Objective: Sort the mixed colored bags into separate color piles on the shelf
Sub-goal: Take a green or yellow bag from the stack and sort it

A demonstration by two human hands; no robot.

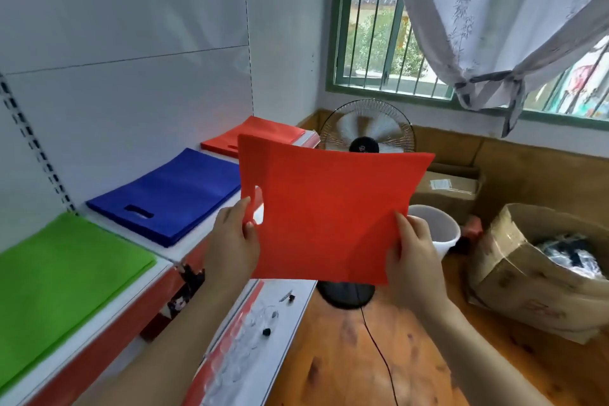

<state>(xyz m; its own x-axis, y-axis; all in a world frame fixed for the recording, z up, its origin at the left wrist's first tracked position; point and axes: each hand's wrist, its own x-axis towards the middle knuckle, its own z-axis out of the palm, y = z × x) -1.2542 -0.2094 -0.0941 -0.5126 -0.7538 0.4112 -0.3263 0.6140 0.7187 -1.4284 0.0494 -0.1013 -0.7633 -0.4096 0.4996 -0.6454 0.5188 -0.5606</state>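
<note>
A flat red bag (pixel 329 214) with a cut-out handle slot near its left edge is held up in the air, just off the front edge of the white shelf (pixel 184 241). The left hand (pixel 232 241) pinches the bag beside the slot, thumb on the near face; the right hand (pixel 413 257) grips its lower right corner the same way. The bag's top edge bows slightly, its corners spread wide. On the shelf lie three piles: green bags (pixel 59 273) nearest, blue bags (pixel 171 194) in the middle, red bags (pixel 257 137) at the far end, each apart from the next with bare white strips between. Beyond the shelf's far end stands a fan (pixel 365 132), partly hidden behind the held bag.
</note>
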